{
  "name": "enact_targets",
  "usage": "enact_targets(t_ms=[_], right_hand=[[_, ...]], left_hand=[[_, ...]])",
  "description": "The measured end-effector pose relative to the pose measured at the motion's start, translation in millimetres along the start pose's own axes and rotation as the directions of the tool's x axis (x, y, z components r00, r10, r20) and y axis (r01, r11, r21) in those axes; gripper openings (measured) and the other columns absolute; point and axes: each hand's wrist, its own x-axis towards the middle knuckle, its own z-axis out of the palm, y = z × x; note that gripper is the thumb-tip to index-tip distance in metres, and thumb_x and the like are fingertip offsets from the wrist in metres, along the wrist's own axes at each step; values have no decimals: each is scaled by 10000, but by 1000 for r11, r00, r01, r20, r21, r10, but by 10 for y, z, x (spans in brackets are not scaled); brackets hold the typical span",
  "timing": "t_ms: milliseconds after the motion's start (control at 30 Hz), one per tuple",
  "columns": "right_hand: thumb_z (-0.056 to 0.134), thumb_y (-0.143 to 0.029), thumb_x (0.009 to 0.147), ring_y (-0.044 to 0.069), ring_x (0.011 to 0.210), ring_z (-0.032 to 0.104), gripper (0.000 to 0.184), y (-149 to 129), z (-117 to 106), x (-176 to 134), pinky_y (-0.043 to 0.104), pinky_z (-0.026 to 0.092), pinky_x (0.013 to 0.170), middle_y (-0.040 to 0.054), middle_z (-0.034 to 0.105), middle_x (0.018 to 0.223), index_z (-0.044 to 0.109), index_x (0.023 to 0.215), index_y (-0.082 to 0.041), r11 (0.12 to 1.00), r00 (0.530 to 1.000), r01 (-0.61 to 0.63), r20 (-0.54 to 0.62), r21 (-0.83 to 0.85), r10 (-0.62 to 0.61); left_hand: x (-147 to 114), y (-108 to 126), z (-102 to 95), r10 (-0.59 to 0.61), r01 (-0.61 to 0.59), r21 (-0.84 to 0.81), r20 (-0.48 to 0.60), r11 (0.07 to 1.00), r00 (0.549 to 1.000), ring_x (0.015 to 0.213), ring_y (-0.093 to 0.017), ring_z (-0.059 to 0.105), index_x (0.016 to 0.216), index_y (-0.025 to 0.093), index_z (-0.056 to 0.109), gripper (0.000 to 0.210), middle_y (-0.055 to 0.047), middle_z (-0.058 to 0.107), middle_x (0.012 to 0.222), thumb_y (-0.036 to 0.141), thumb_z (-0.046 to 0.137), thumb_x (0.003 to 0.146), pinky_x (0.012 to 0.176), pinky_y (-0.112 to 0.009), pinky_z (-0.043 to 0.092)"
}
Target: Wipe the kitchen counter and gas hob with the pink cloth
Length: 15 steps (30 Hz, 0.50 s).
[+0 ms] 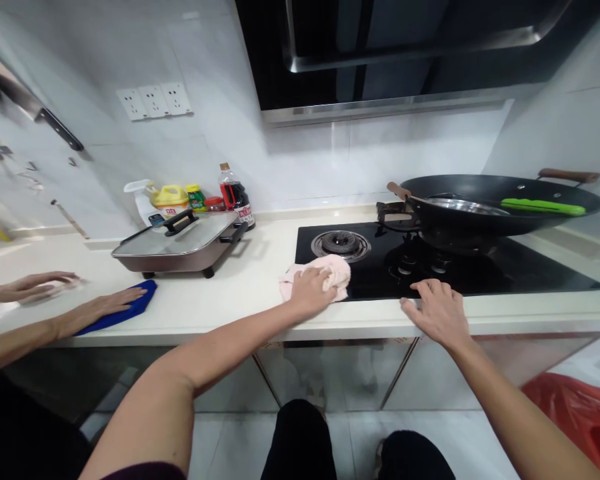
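My left hand (311, 291) is closed on a pale pink cloth (337, 270), which lies bunched across the left front edge of the black glass gas hob (370, 283) and the white counter. Just behind the cloth is the hob's left burner (341, 244). My right hand (439, 308) rests on the hob's front edge, fingers apart, with nothing in it. Beyond it, a large black wok (520, 223) stands over the right burner. Inside the wok are a metal lid or bowl (463, 205) and a bright green handle (543, 207).
At the left, another person's hand (100, 312) presses a blue cloth (140, 303) on the counter. A lidded electric pan (180, 250) stands behind it, with several bottles, including a soy sauce bottle (236, 197), at the wall. A range hood (405, 60) overhangs the hob. Low right is a red bag (575, 413).
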Motion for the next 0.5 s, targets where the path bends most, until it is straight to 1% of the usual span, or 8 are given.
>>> enact_targets(t_ms=[100,167,233,300,367,433,467,500], right_hand=[[415,-530,995,327,1129,541,472,5,6,-4,515,433,988,140,627,1209,673,1194,-188,1000,1000,6,-4,-15,-6],[385,-539,1015,325,1129,539,489,7,11,-10,514,436,986,143,625,1219,678,1190,-188,1000,1000,8,-8,-22,-8],[356,-541,1031,320,1119,541,502,13,16,-17,513,438,987,143,625,1224,681,1188,-191,1000,1000,6,-6,-25,-6],[334,-540,1041,321,1114,541,516,24,21,-22,516,438,986,145,626,1226,682,1193,-191,999,1000,4,-4,-33,-4],[330,-548,1043,325,1125,538,528,37,25,-24,515,439,988,145,627,1233,682,1203,-190,999,1000,5,-6,-41,-5],[337,-566,1037,328,1136,537,539,51,28,-23,513,441,987,143,625,1251,685,1210,-192,999,1000,4,-7,-43,-5],[343,-573,1033,330,1138,537,542,58,28,-22,513,443,984,142,626,1258,688,1211,-195,999,1000,2,-7,-42,-2],[349,-577,1029,332,1139,538,542,66,29,-21,513,444,981,141,627,1262,693,1208,-198,999,1000,-1,-6,-39,1]], left_hand=[[-39,295,76,96,-96,-19,-2,995,995,1409,-301,497,1386,294,645,491,-66,621,1498,508,523,962,1165,-524,363],[45,476,141,130,-130,-55,-3,990,992,1410,-310,490,1389,314,641,508,-47,620,1500,549,517,957,1172,-539,352],[213,635,198,149,-146,-101,17,984,989,1422,-317,478,1422,340,615,553,-32,609,1516,605,496,951,1189,-556,331],[428,764,236,147,-138,-138,63,981,987,1475,-327,424,1497,358,548,652,-36,543,1587,668,498,925,1219,-577,291],[636,861,258,110,-90,-160,122,983,986,1564,-361,286,1581,352,451,811,-71,385,1699,746,516,876,1243,-619,227],[787,927,267,62,-35,-161,161,986,985,1607,-408,150,1607,345,422,917,-103,252,1753,822,516,829,1243,-681,159],[833,949,269,46,-19,-155,173,988,984,1606,-427,135,1595,348,446,927,-112,250,1752,851,502,818,1235,-704,139],[858,963,269,40,-14,-145,180,989,983,1595,-439,164,1571,346,485,916,-121,296,1733,868,484,818,1229,-714,137]])
